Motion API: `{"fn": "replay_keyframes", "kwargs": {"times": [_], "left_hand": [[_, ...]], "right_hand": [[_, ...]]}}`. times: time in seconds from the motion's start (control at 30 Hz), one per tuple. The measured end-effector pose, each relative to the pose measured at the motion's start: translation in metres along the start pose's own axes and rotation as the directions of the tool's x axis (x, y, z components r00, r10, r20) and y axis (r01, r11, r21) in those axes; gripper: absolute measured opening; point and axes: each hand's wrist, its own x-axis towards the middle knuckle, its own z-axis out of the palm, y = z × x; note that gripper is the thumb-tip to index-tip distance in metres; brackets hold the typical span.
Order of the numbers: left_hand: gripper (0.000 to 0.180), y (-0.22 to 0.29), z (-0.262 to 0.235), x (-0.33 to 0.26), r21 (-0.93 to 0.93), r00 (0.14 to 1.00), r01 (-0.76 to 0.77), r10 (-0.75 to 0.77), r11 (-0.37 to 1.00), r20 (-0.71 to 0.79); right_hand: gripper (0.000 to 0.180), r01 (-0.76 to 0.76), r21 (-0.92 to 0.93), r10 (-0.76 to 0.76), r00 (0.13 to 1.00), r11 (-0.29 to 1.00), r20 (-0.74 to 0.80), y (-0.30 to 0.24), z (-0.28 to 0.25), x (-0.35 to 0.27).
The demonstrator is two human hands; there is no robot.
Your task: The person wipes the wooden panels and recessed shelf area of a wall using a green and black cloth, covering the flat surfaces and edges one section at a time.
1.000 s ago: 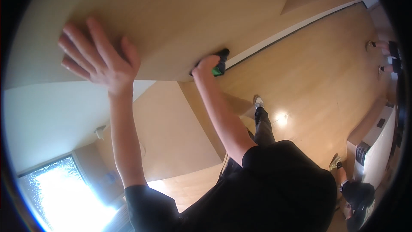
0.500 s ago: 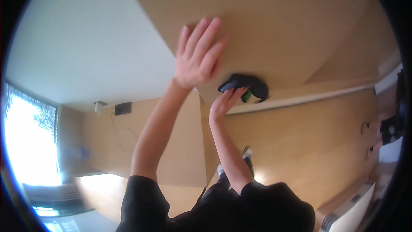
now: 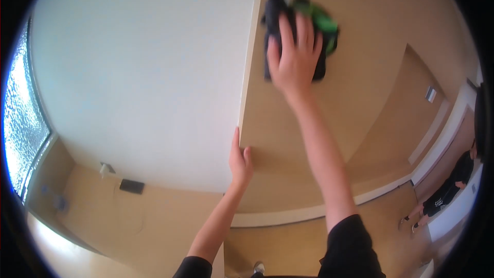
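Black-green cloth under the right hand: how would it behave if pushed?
The cloth is probably floppy: it bunches into loose folds. Likely light too, as one flat right hand spans much of it.

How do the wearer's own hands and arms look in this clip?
The left hand and right hand are ungloved, with no ring or watch visible. Both forearms are bare below short, plain black sleeves; no cables or markings show.
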Motion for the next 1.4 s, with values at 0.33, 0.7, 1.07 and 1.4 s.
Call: {"fn": "replay_keyframes", "kwargs": {"times": [0.33,0.7,1.07,1.4], "left_hand": [[0.061,-0.039,0.010,0.011,0.089,0.998,-0.043,0.046,0.995,-0.031],[0.053,-0.055,0.016,0.024,0.243,0.954,-0.294,0.299,0.925,0.016],[0.055,-0.061,0.028,0.011,0.167,0.977,-0.213,0.207,0.963,0.051],[0.050,-0.048,0.057,0.006,0.040,0.996,-0.026,0.029,0.999,-0.081]], "right_hand": [[0.048,-0.161,-0.048,0.168,0.967,0.986,0.193,-0.022,0.016,-0.074],[0.064,-0.372,0.105,0.340,0.910,0.922,0.235,0.021,-0.010,-0.174],[0.058,-0.288,-0.275,0.265,0.957,0.917,-0.119,0.161,0.014,0.051],[0.059,-0.390,-0.307,0.496,0.682,0.868,0.537,0.036,-0.105,-0.469]]}}
